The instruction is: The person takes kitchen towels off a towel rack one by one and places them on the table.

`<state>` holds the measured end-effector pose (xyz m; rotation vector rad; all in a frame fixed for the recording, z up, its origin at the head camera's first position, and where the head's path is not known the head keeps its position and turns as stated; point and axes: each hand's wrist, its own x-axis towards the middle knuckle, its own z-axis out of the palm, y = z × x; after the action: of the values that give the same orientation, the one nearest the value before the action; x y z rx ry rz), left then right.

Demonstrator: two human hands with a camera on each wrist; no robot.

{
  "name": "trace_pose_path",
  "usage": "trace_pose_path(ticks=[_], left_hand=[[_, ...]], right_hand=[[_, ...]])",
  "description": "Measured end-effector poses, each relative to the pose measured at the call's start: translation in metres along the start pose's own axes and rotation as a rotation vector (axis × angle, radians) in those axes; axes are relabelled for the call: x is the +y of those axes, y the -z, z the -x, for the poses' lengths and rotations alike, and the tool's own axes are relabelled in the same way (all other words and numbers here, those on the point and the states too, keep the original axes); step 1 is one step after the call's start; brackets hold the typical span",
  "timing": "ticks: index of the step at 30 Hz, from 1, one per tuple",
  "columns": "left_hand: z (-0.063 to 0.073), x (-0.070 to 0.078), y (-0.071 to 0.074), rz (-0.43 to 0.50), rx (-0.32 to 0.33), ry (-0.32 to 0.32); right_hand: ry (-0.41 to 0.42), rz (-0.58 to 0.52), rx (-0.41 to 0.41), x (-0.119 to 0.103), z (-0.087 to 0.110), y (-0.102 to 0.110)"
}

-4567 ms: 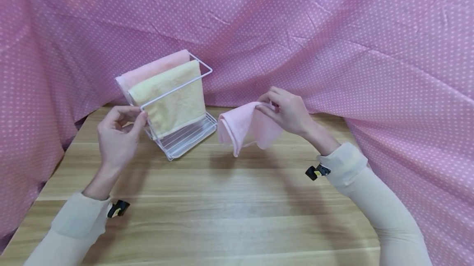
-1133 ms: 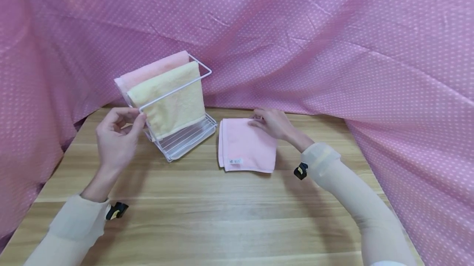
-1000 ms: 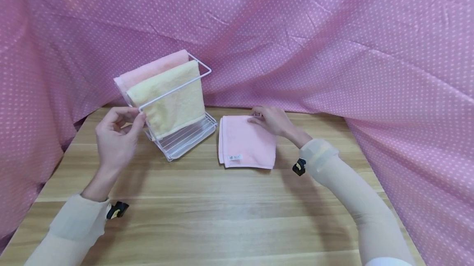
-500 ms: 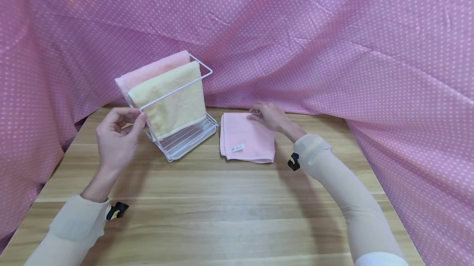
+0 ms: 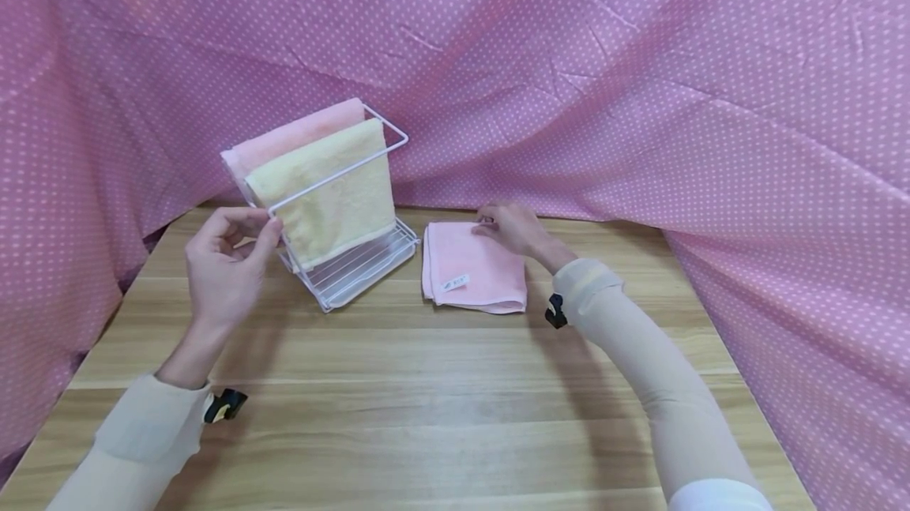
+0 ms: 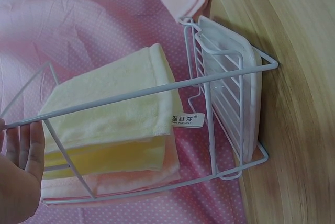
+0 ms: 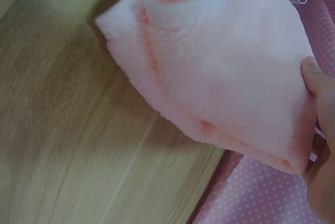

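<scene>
My left hand (image 5: 226,266) pinches the front upper corner of a white wire towel rack (image 5: 337,174) at the left. Over its rear bar hangs a pink towel (image 5: 298,133), and a pale yellow towel (image 5: 348,199) drapes over the middle one; the front bar is bare. To the right of the rack, my right hand (image 5: 515,228) pinches the top edge of another pink towel (image 5: 475,258), folded, its small white label facing me. In the right wrist view the thumb lies on the near face of this fluffy towel (image 7: 235,77), and its lower end gapes slightly.
A shallow white tray (image 6: 253,114) sits under the rack's wire base, close to the held towel. The wooden table (image 5: 426,408) spreads in front. Pink dotted cloth (image 5: 569,84) hangs behind and along both sides.
The bunched pink towel now hangs flat and folded, its label showing. My right hand, still pinching it, has shifted left and slightly lower. My left hand and the rack have hardly moved.
</scene>
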<state>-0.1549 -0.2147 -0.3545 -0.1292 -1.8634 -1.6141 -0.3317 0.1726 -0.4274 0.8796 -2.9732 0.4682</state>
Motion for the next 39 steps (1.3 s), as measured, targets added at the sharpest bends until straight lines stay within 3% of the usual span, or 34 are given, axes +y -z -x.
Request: trace_pose_path(ticks=[16, 28, 39], left_hand=[[0.000, 0.000, -0.001, 0.007, -0.001, 0.008], [0.000, 0.000, 0.000, -0.012, -0.009, -0.009], [-0.002, 0.000, 0.000, -0.004, -0.008, -0.014]], right_hand=[[-0.028, 0.018, -0.071, 0.003, -0.002, -0.007], [-0.049, 0.058, -0.001, 0.003, 0.007, 0.003], [0.039, 0.032, 0.119, -0.015, 0.007, 0.033]])
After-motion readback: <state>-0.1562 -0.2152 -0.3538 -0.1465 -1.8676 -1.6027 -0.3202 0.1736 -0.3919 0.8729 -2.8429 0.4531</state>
